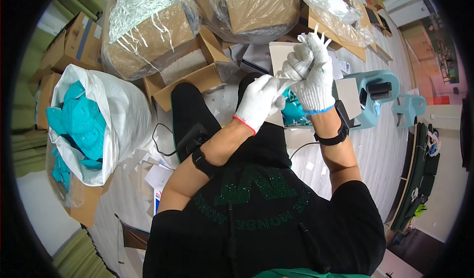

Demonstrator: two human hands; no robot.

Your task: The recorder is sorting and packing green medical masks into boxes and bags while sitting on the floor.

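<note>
Both my hands wear white knitted gloves, the left cuffed in red, the right in blue. My right hand (pixel 311 73) is raised with its fingers curled, and thin white paper strips (pixel 316 29) poke out at its fingertips. Close beside it, my left hand (pixel 259 100) is closed in a pinch, with a bit of white strip between the two hands. Exactly how the strips run inside the gloves is hidden. Beneath the hands stands an open box (pixel 348 97), partly covered by them, with teal fabric caps (pixel 293 111) inside.
A white sack (pixel 123 115) full of teal caps (pixel 81 120) stands at left. Ahead are a plastic-lined carton heaped with shredded paper (pixel 140 8), another wrapped carton (pixel 261 11) and an open carton (pixel 190 87). Light-blue plastic stools (pixel 382 83) stand at right. A black cable (pixel 160 147) lies near my leg.
</note>
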